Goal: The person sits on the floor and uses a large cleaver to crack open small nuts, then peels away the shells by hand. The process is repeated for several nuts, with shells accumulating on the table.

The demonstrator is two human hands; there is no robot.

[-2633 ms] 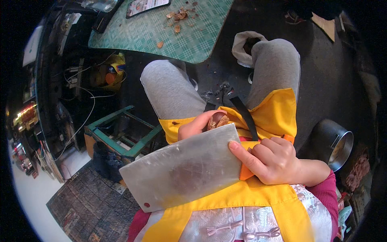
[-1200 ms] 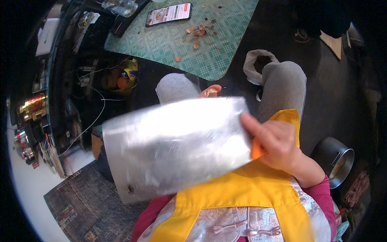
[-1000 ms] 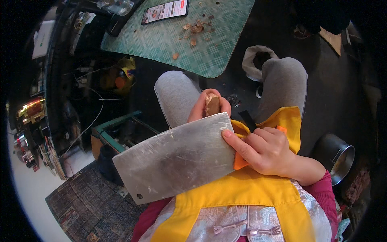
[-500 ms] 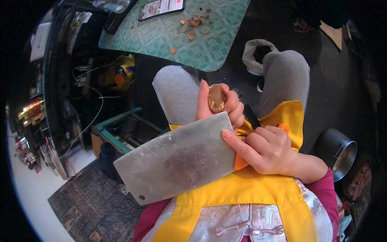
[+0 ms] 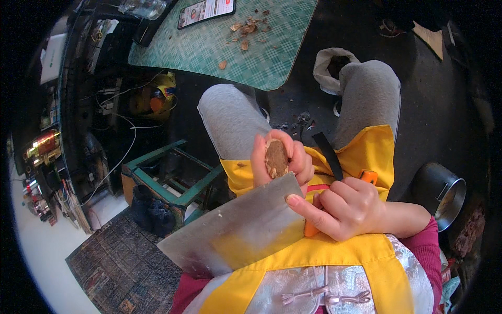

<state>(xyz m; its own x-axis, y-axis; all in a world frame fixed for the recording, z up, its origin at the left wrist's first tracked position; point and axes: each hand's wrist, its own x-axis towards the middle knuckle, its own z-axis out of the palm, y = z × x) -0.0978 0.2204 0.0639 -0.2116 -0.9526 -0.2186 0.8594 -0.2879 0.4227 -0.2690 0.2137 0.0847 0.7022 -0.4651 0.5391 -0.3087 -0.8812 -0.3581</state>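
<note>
Level with my thighs, my left hand [image 5: 300, 162] is wrapped round a brown oval piece [image 5: 276, 158], perhaps a root or tuber, with a rough face and paler, chipped edges. Its exact kind is unclear. A wide steel cleaver [image 5: 230, 227] slants across my lap, its upper corner close to the piece; whether they touch is hidden. My right hand [image 5: 348, 206] grips the cleaver's orange handle [image 5: 368, 177], one finger resting along the blade. The blade mirrors my yellow apron [image 5: 334, 251].
Ahead stands a table with a green checked cover [image 5: 209, 57], bearing brown peelings [image 5: 246, 31] and a phone [image 5: 206, 13]. A white bag-lined bin [image 5: 324, 73] is beyond my right knee. At right lies a metal pot [image 5: 439, 196]; at left, a green-framed stool [image 5: 172, 167].
The cleaver has tilted, so its face now reflects the yellow apron. My left hand has turned, with its fingers now curled over the top of the brown piece.
</note>
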